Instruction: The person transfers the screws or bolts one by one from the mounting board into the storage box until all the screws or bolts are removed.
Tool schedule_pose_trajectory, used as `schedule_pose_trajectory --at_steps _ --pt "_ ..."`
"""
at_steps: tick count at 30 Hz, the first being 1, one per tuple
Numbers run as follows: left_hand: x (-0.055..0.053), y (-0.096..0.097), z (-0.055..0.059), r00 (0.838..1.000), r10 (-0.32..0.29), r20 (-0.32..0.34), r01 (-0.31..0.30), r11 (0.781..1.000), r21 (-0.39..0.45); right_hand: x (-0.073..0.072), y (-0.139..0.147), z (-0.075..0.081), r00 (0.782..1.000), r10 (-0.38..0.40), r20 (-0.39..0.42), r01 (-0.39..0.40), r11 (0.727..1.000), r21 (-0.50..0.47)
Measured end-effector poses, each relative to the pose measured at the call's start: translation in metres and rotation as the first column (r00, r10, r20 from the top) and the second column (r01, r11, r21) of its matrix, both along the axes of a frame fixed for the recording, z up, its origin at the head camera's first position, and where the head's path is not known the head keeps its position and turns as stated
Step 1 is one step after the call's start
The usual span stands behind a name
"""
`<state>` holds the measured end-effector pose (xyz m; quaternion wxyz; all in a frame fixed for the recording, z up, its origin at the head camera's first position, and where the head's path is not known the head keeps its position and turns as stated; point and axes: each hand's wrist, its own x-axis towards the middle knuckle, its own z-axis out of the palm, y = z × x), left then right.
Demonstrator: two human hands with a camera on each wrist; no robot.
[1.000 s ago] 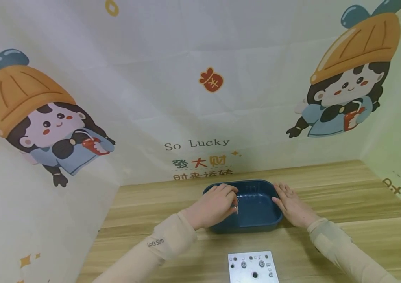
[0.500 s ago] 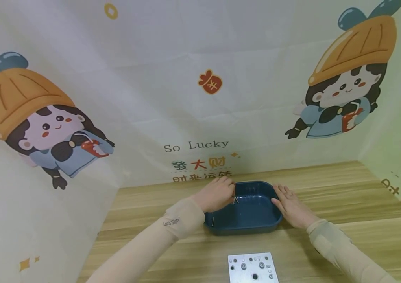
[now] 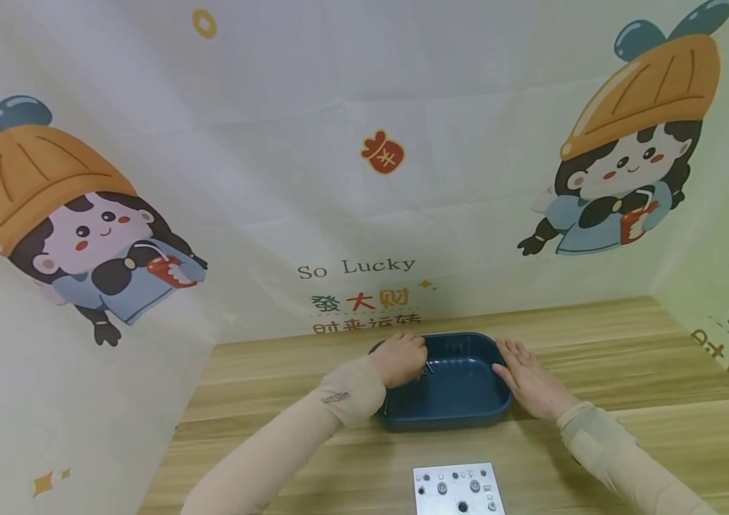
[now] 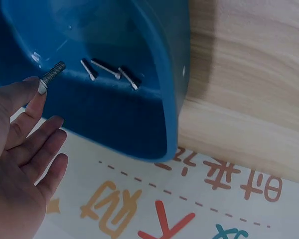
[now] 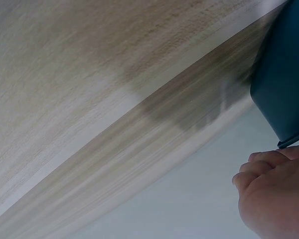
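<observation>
My left hand (image 3: 400, 360) is over the left end of a dark blue tray (image 3: 461, 422). In the left wrist view its thumb and index finger pinch a short threaded bolt (image 4: 53, 73) by the head, its shank pointing up over the tray; the other fingers are spread. Inside the tray lie several thinner screws (image 4: 105, 68) close together. At the tray's right end, my right hand (image 3: 528, 379) rests with extended fingers along the outer wall and the thumb at the rim. The right wrist view catches only part of that hand (image 5: 274, 194) beneath the tray's edge.
A silver metal plate (image 3: 457, 490) with holes and round fittings lies on the wood-grain table (image 3: 274, 422), nearer to me than the tray. Behind the table hangs a printed cloth backdrop (image 3: 467, 236), which also covers both sides.
My left hand shifts toward the tray's far left side, then slightly back toward me. Screws in the tray have come into view beside it. The right hand keeps its place.
</observation>
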<state>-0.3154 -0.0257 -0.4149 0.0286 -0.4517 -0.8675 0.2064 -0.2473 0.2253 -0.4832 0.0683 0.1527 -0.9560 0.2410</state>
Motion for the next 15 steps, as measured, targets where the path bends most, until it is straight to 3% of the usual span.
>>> schedule_pose_trajectory --at_steps 7,15 --pt "0.0003 0.0033 -0.0089 0.999 -0.018 -0.033 0.017 0.999 -0.040 -0.0014 -0.0006 -0.0017 1.000 -0.002 0.003 0.002 1.000 0.003" --pt "-0.0052 -0.0004 -0.0047 0.999 0.034 -0.035 -0.033 0.999 0.028 -0.0020 0.0015 -0.0034 1.000 -0.006 0.003 0.006 1.000 0.000"
